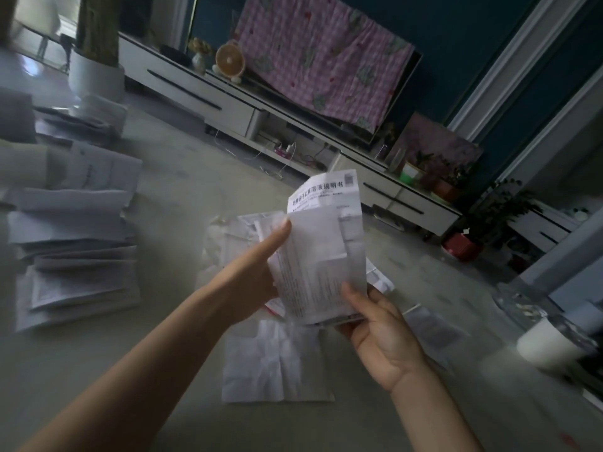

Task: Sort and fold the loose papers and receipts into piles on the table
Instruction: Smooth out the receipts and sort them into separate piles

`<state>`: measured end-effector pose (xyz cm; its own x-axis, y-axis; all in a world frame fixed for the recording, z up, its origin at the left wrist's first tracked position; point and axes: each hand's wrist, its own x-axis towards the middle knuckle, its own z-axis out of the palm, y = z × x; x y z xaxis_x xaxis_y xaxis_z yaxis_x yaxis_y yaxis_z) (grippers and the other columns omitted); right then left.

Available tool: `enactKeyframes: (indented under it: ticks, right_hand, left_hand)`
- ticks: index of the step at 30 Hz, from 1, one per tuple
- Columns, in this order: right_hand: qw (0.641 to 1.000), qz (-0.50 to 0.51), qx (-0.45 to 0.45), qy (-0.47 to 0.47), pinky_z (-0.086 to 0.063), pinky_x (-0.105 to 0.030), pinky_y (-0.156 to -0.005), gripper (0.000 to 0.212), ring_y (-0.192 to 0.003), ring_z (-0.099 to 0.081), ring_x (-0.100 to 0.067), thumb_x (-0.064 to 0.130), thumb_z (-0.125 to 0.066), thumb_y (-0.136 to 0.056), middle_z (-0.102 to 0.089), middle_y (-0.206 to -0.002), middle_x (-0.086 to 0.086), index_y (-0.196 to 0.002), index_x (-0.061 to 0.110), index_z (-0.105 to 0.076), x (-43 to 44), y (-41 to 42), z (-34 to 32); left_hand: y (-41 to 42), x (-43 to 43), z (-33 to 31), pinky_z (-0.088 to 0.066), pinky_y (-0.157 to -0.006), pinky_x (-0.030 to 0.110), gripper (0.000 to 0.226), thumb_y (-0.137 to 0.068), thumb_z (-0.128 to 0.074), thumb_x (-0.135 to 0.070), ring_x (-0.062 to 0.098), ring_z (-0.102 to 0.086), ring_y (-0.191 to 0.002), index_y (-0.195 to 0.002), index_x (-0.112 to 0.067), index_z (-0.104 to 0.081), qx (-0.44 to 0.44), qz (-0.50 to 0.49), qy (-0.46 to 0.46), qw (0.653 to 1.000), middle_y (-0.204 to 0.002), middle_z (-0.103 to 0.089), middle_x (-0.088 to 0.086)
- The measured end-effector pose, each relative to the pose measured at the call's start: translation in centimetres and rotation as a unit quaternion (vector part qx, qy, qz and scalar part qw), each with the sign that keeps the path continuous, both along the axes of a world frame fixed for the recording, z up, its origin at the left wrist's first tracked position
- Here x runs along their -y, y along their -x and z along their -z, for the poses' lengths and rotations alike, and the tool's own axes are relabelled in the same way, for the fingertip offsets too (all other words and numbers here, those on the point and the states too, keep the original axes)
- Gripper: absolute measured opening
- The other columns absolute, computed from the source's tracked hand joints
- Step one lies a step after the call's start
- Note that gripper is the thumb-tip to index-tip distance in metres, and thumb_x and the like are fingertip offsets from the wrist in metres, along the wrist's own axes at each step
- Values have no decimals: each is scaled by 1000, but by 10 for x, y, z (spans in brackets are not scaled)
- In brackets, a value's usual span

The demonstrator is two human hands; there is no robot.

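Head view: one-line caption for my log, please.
Left hand and right hand hold a printed leaflet above loose papers; stacks lie left on the table.

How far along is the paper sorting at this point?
Roughly midway. Done: a stack of folded papers lies at the left. In hand: the left hand and right hand both hold a printed leaflet up over the middle. Left: a creased sheet lying flat below the hands, a loose heap behind them and a small slip at the right.
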<state>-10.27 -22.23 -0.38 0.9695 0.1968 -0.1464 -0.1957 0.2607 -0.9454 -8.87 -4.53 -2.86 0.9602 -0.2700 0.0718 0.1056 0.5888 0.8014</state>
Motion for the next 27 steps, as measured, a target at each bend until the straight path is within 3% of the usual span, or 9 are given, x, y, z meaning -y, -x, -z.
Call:
enactKeyframes:
  ticks: [7, 10, 12, 15, 16, 19, 20, 22, 27]
  right_hand:
    - [995, 59, 70, -25, -55, -26, -62, 39, -88, -60, -24, 20, -57, -77, -62, -110, -18, -112, 3, -58, 3, -2, -16]
    - [988, 76, 130, -20, -56, -27, -69, 25, -88, -63, -23, 17, -57, -78, -66, -102, -14, -100, 7, -61, 16, -2, -32]
    - [984, 76, 159, -32, -57, -27, -71, 23, -86, -65, -19, 14, -54, -81, -68, -99, -11, -102, 7, -61, 24, -2, -42]
    - [982, 65, 169, -50, -53, -34, -85, 34, -95, -63, -22, 16, -50, -86, -64, -110, -13, -118, 6, -57, 31, -2, -49]
    - [984, 61, 162, -52, -53, -33, -86, 38, -97, -62, -22, 17, -50, -86, -63, -113, -14, -121, 5, -55, 30, -2, -48]
    - [990, 71, 114, -32, -55, -26, -72, 38, -88, -64, -18, 17, -53, -82, -65, -108, -12, -117, 6, -58, 22, -2, -33]
    - [993, 74, 93, -22, -55, -23, -65, 31, -81, -65, -17, 15, -53, -82, -66, -103, -11, -112, 7, -60, 19, -1, -26]
    - [996, 74, 57, -1, -54, -22, -57, 24, -74, -64, -16, 11, -53, -85, -67, -98, -11, -107, 6, -61, 12, 0, -14]
    - [998, 16, 26, 64, -52, -32, -71, 43, -86, -63, -24, 14, -58, -74, -65, -108, -18, -115, 1, -60, 11, 2, -10]
  left_hand:
    - [-13, 3, 15, -57, -57, 26, 28, -95, -50, -20, 17, -68, -67, -114, 0, -58, -156, -152, 74, 973, -85, -72, 9]
    - [-11, 5, 20, -51, -84, 32, 48, -90, -58, -12, 23, -62, -98, -134, -6, -40, -105, -311, -147, 933, -121, -59, 12]
    - [-9, 5, 23, -25, -112, 32, 66, -90, -57, -9, 23, -31, -135, -146, -12, -22, -22, -388, -339, 857, -150, -29, 9]
    - [-3, 3, 17, -12, -114, 27, 53, -95, -49, -16, 17, -11, -144, -144, -13, -29, 106, -457, -458, 755, -154, -20, 6]
    - [-1, 4, 11, -21, -109, 23, 48, -95, -47, -24, 16, -21, -141, -141, -14, -35, 122, -449, -431, 773, -150, -30, 4]
    - [6, 6, -12, -45, -90, 25, 58, -85, -41, -53, 20, -56, -117, -128, -15, -48, 80, -223, -126, 963, -123, -60, 4]
    - [8, 6, -15, -50, -85, 30, 63, -81, -42, -60, 21, -62, -107, -125, -15, -51, 57, -149, -63, 985, -113, -66, 5]
    - [10, 6, -16, -55, -75, 33, 55, -83, -53, -55, 21, -68, -94, -118, -13, -58, 59, -106, -41, 992, -103, -71, 6]
    - [8, 4, -7, -57, -67, 37, 16, -89, -55, -7, 21, -67, -78, -104, -10, -62, 50, -190, -85, 977, -95, -70, 11]
